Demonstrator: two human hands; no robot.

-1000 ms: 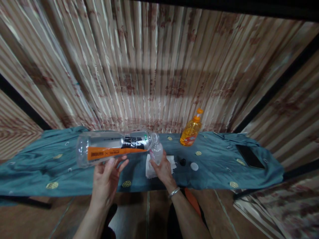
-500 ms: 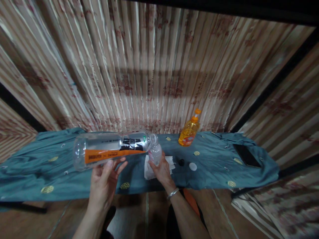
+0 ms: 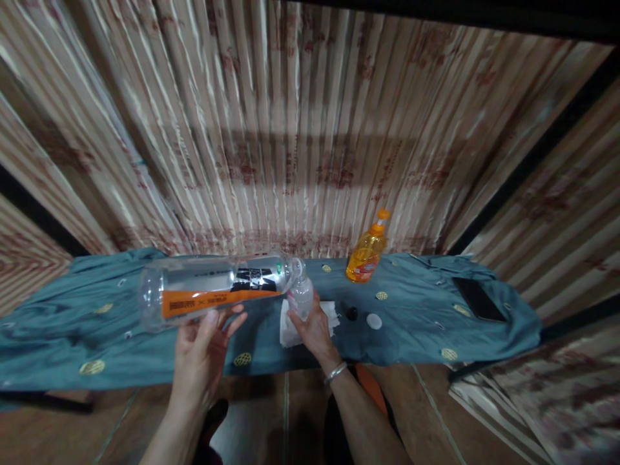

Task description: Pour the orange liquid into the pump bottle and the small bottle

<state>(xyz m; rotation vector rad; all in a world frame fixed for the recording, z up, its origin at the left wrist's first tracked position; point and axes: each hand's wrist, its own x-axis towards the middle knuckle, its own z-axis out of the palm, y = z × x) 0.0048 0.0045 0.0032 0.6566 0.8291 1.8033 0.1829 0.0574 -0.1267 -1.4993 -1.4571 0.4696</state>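
Observation:
My left hand (image 3: 206, 339) holds a large clear plastic bottle (image 3: 208, 284) with an orange and black label, tipped onto its side. Its neck points right and meets the mouth of a small clear bottle (image 3: 303, 294). Around that small bottle my right hand (image 3: 314, 328) is closed, keeping it roughly upright above a white tissue (image 3: 289, 332). Whether liquid runs between the two bottles I cannot tell. Right of the tissue lie a small black cap (image 3: 351, 314) and a white round lid (image 3: 374, 321).
Behind the caps stands an orange dish soap pump bottle (image 3: 367, 255). A black phone (image 3: 478, 299) lies at the right end of the narrow table, which a teal cloth (image 3: 411, 336) covers. Patterned curtains (image 3: 290, 142) hang close behind, between dark frame poles.
Hardly anything differs. The large bottle has shifted very slightly left, and both hands keep their holds. The whole view has moved a little.

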